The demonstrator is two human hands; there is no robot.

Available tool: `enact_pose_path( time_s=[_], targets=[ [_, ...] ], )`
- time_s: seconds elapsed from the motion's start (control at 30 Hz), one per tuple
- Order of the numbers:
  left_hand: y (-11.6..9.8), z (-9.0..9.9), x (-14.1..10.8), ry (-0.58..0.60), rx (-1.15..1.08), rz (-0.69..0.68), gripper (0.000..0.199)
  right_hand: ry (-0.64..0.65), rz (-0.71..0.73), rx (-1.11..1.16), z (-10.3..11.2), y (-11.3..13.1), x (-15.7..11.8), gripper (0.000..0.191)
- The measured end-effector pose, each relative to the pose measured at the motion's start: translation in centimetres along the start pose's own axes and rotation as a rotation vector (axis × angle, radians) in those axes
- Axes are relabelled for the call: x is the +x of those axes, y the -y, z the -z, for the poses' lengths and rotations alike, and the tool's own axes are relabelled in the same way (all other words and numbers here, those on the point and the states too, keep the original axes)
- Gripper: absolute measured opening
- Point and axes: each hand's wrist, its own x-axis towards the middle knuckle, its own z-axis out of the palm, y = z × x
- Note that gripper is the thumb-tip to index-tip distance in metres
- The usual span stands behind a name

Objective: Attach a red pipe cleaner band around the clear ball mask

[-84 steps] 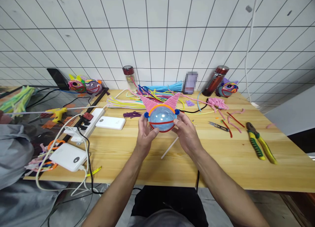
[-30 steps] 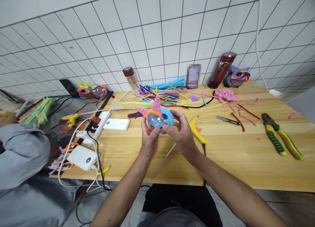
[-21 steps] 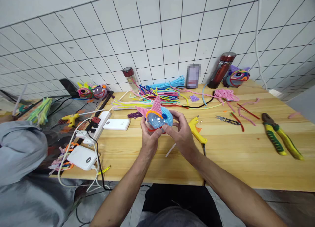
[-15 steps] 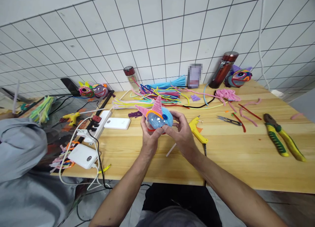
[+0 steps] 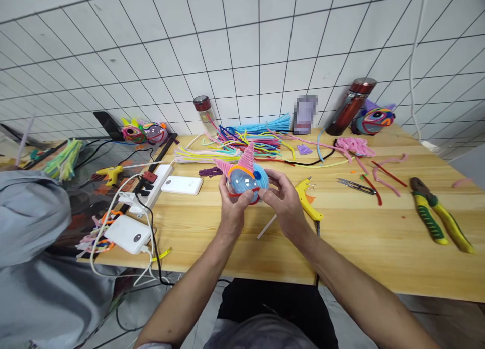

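Note:
Between my two hands is a clear round ornament [image 5: 242,180] trimmed with pipe cleaners: two pink striped ears, an orange band, a light blue side with a dark blue spot, and a red strip low on the front. My left hand [image 5: 232,210] grips its left side, thumb on the lower front. On the right side, my right hand [image 5: 282,197] holds the blue part between thumb and curled fingers. Just right of my right hand lies a yellow glue gun [image 5: 308,200]; a white glue stick [image 5: 267,227] sits beneath that hand's left side.
Pipe cleaners [image 5: 250,139] are piled behind the ornament. Pliers [image 5: 439,215] and small snips [image 5: 356,186] lie right. White power banks [image 5: 182,185], a power strip [image 5: 156,187] and cables occupy the left. Thermos [image 5: 350,106] stands at the wall. A person in grey [image 5: 34,222] is far left.
The ornament has turned slightly in my hands, so its red strip shows more across the front. The camera view has shifted a little.

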Motion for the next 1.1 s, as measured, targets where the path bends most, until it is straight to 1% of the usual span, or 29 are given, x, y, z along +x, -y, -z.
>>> enact_pose_path(
  time_s=[0.13, 0.33, 0.5, 0.57, 0.6, 0.67, 0.7, 0.73, 0.8, 0.83, 0.87, 0.93, 1.0, 1.03, 1.1],
  targets=[
    [-0.1, -0.1, 0.0, 0.012, 0.015, -0.003, 0.12, -0.013, -0.008, -0.002, -0.1, 0.0, 0.0, 0.053],
    [0.0, -0.1, 0.0, 0.027, 0.041, -0.027, 0.129, -0.014, -0.013, 0.013, -0.1, 0.1, -0.2, 0.056],
    [0.3, 0.1, 0.2, 0.006, 0.078, -0.056, 0.127, 0.014, -0.004, 0.013, -0.5, 0.3, -0.5, 0.059],
    [0.3, 0.3, 0.4, -0.009, 0.079, -0.06, 0.125, -0.012, -0.001, -0.005, -0.1, 0.8, -0.3, 0.058],
    [0.4, 0.4, 0.5, -0.021, 0.076, -0.061, 0.124, -0.026, 0.006, -0.028, 0.4, 1.1, 0.1, 0.056],
    [0.4, 0.5, 0.8, -0.045, 0.072, -0.065, 0.122, -0.033, 0.04, -0.138, 2.6, 1.9, 1.1, 0.047],
    [0.4, 0.6, 0.9, -0.055, 0.068, -0.069, 0.121, -0.022, 0.066, -0.234, 4.3, 2.4, 1.8, 0.041],
    [0.3, 0.6, 1.0, -0.051, 0.066, -0.066, 0.119, -0.009, 0.094, -0.367, 6.5, 2.8, 2.5, 0.035],
    [0.2, 0.6, 1.0, -0.036, 0.058, -0.052, 0.116, -0.066, 0.137, -0.753, 11.5, 3.4, 3.5, 0.028],
    [0.1, 0.5, 0.9, -0.027, 0.047, -0.042, 0.114, -0.111, 0.128, -0.957, 14.1, 3.5, 3.9, 0.026],
    [-0.1, 0.4, 0.8, -0.021, 0.033, -0.029, 0.112, -0.147, 0.083, -1.149, 16.6, 3.5, 4.1, 0.027],
    [-0.4, 0.2, 0.4, -0.008, 0.0, 0.002, 0.109, -0.139, -0.079, -1.457, 20.8, 2.8, 4.2, 0.031],
    [-0.7, -0.1, 0.1, 0.005, -0.031, 0.036, 0.107, -0.043, -0.184, -1.645, 23.6, 1.6, 4.3, 0.037],
    [-0.7, -0.1, 0.1, 0.008, -0.047, 0.047, 0.107, -0.004, -0.212, -1.706, 24.4, 0.9, 4.3, 0.038],
    [-0.8, -0.2, 0.1, 0.015, -0.083, 0.064, 0.108, 0.021, -0.237, -1.79, 25.3, -0.3, 4.5, 0.038]
  ],
)
